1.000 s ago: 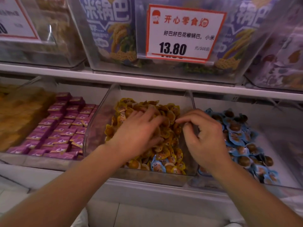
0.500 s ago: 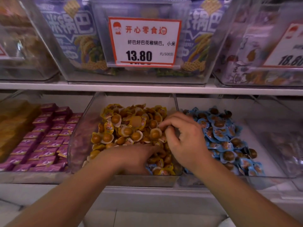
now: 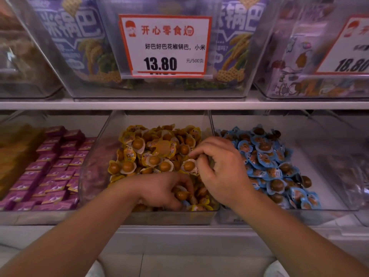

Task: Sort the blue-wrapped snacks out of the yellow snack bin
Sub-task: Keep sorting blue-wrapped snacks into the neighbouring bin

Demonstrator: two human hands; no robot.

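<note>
The clear middle bin holds a heap of yellow-wrapped snacks. My left hand is dug into the front of that heap. Its fingers curl round a snack, and the edge of a blue-wrapped snack shows under the fingertips. My right hand hovers over the divider between the middle and right bins. Its index finger and thumb pinch the wrapper of a yellow snack. The right bin holds the pile of blue-wrapped snacks.
A bin of purple packets stands to the left. A white shelf edge runs overhead, carrying clear bins and a 13.80 price card. The bins' front lips sit close under my forearms.
My left hand has pulled back from the top of the yellow heap to its front and dug in. My right hand has stayed near the divider. The view has tilted up slightly.
</note>
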